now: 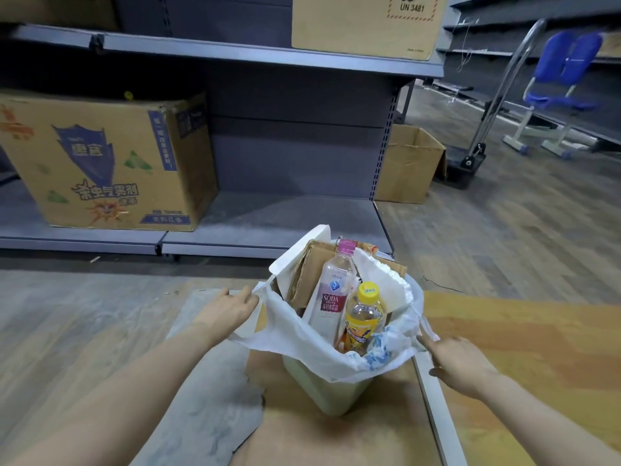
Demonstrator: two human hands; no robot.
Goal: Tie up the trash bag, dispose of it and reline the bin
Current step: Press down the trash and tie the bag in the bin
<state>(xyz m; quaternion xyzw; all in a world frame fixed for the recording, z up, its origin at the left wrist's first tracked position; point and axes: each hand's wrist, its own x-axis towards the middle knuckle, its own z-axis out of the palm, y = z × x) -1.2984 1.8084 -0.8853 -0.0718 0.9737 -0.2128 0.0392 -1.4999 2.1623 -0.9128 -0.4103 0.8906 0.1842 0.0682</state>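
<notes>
A pale bin (322, 388) stands on the floor, lined with a white trash bag (295, 341) whose rim is folded over the edge. Inside it are a clear soda bottle (331, 294), a yellow drink bottle (363, 317), cardboard (307, 267) and white foam pieces. My left hand (225, 309) pinches the bag's left handle by the bin's left side. My right hand (453, 361) pinches the bag's right handle at the bin's right side.
Grey metal shelving (268, 220) stands just behind the bin, with a printed carton (107, 163) on its bottom shelf. An open cardboard box (410, 163), a hand truck (470, 159) and a blue chair (564, 82) are at the right. Brown cardboard sheets (524, 348) lie on the floor.
</notes>
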